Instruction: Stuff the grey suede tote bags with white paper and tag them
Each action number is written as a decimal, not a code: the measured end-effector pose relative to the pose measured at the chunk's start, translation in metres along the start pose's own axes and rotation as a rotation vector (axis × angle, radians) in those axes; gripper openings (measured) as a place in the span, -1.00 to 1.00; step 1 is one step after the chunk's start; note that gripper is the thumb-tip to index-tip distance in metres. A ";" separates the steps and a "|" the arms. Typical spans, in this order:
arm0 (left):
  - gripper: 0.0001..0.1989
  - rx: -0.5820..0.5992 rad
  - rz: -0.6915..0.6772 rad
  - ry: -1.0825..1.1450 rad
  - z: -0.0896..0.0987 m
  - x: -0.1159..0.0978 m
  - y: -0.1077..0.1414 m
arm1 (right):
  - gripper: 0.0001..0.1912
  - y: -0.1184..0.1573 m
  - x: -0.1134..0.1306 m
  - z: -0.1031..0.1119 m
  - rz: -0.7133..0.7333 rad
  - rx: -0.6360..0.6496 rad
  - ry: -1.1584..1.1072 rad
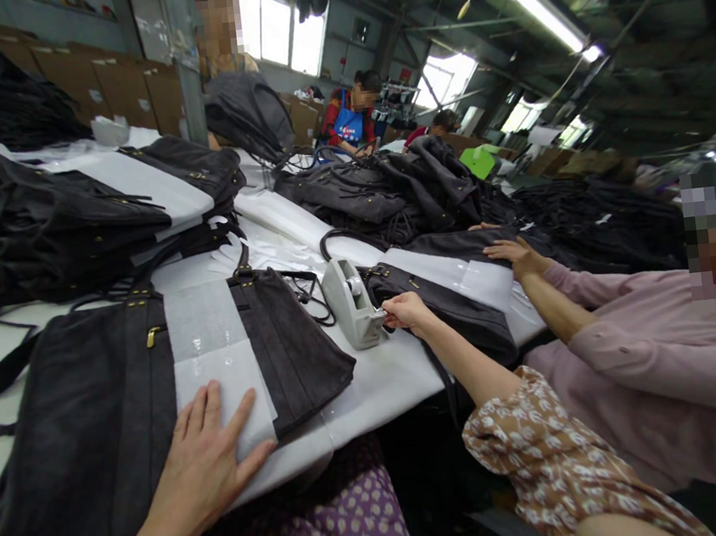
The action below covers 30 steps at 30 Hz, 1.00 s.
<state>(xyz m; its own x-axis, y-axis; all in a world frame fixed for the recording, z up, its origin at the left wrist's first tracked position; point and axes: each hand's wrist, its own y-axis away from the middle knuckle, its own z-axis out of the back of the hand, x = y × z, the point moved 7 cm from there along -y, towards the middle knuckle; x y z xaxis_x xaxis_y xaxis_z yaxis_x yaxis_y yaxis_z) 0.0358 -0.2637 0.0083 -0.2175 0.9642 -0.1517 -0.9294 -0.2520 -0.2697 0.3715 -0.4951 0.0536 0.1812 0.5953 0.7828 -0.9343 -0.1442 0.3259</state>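
Observation:
My left hand (214, 445) lies flat with spread fingers on a white paper band (206, 318) that runs across a dark grey handbag (109, 396). Shiny strips of clear tape show on the band. At the front of a grey tape dispenser (353, 307), my right hand (406, 310) pinches the end of the tape (381, 313) with thumb and fingertips. The dispenser stands on the white table just right of the bag. The bag's handles reach toward the back, and a gold zip pull (153, 335) shows on its front.
A co-worker's hand (514, 256) presses on another paper-banded bag (457, 300) at the right. Stacked bags (82, 203) rise at the back left, with more bags (388, 184) heaped behind the dispenser. The table's front edge (374, 424) runs close to me. Other people stand farther back.

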 end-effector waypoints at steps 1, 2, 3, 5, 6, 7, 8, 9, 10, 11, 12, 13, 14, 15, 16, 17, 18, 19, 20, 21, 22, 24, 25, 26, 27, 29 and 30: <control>-0.32 0.002 0.000 -0.004 0.000 0.000 0.000 | -0.80 -0.001 -0.002 0.001 -0.005 -0.016 -0.012; -0.32 0.005 0.000 -0.006 -0.001 0.000 0.000 | -0.78 -0.003 -0.003 0.003 -0.008 -0.036 -0.023; -0.33 0.007 0.000 -0.008 -0.001 0.000 0.000 | -0.77 -0.006 -0.004 0.006 -0.007 -0.057 -0.033; -0.33 0.008 0.000 -0.009 -0.001 0.000 0.000 | -0.76 -0.009 -0.002 0.013 0.005 -0.094 -0.049; -0.32 0.008 0.000 -0.011 -0.001 0.000 0.000 | -0.76 -0.011 0.000 0.016 0.016 -0.102 -0.053; -0.32 0.008 0.000 -0.014 -0.001 0.000 0.000 | -0.78 -0.011 0.002 0.019 0.031 -0.103 -0.054; -0.32 0.008 -0.001 -0.019 -0.001 0.000 0.000 | -0.79 -0.009 0.004 0.022 0.050 -0.099 -0.051; -0.32 0.010 -0.002 -0.023 -0.001 -0.001 0.000 | -0.81 -0.006 0.004 0.025 0.073 -0.091 -0.044; -0.32 0.013 -0.002 -0.027 -0.001 -0.001 0.000 | -0.83 -0.001 0.004 0.027 0.098 -0.085 -0.033; -0.33 0.017 -0.004 -0.029 0.000 -0.001 0.000 | -0.84 0.007 0.001 0.031 0.124 -0.083 -0.020; -0.33 0.019 -0.005 -0.030 0.000 -0.002 0.000 | -0.85 0.015 -0.004 0.035 0.141 -0.082 -0.010; -0.33 0.021 -0.008 -0.030 0.001 -0.002 0.000 | -0.86 0.026 -0.010 0.041 0.172 -0.098 0.019; -0.33 0.023 -0.011 -0.029 0.001 -0.002 0.000 | -0.86 0.039 -0.016 0.048 0.232 -0.138 0.085; -0.32 0.025 -0.016 -0.027 0.001 -0.002 0.000 | -0.85 0.053 -0.020 0.056 0.327 -0.200 0.191; -0.32 0.027 -0.021 -0.024 0.001 -0.002 0.000 | -0.83 0.070 -0.023 0.063 0.449 -0.274 0.335; -0.31 0.028 -0.026 -0.021 0.001 -0.002 0.000 | -0.81 0.087 -0.026 0.067 0.584 -0.351 0.502; -0.30 0.031 -0.030 -0.020 0.001 -0.002 0.000 | -0.79 0.104 -0.031 0.068 0.712 -0.422 0.671; -0.29 0.035 -0.033 -0.020 0.001 -0.002 0.001 | -0.77 0.119 -0.037 0.067 0.814 -0.476 0.815; -0.29 0.039 -0.035 -0.022 0.000 -0.002 0.001 | -0.76 0.131 -0.046 0.064 0.879 -0.504 0.917; -0.29 0.045 -0.035 -0.026 0.000 -0.002 0.001 | -0.76 0.140 -0.055 0.061 0.931 -0.515 0.989; -0.29 0.050 -0.033 -0.031 0.000 -0.002 0.001 | -0.77 0.147 -0.064 0.056 0.980 -0.515 1.034; -0.30 0.059 -0.023 -0.040 0.000 -0.002 0.001 | -0.79 0.159 -0.081 0.046 1.068 -0.487 1.062; -0.31 0.061 -0.017 -0.043 0.000 -0.002 0.001 | -0.79 0.163 -0.089 0.041 1.099 -0.462 1.054; -0.32 0.061 -0.011 -0.043 0.000 -0.002 0.001 | -0.79 0.166 -0.097 0.037 1.119 -0.434 1.039; -0.32 0.060 -0.006 -0.042 0.000 -0.002 0.001 | -0.79 0.167 -0.104 0.033 1.128 -0.404 1.020; -0.32 0.057 0.003 -0.038 0.001 -0.002 0.001 | -0.77 0.169 -0.117 0.029 1.131 -0.352 0.991; -0.33 0.056 0.007 -0.036 0.001 -0.002 0.002 | -0.76 0.169 -0.123 0.027 1.131 -0.339 0.983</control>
<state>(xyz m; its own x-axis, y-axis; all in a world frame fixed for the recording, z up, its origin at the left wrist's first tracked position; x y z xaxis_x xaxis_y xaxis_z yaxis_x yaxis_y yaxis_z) 0.0345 -0.2659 0.0093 -0.2340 0.9650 -0.1187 -0.9427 -0.2551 -0.2152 0.1995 -0.6141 0.0274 -0.7899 0.5912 -0.1630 -0.4875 -0.7665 -0.4181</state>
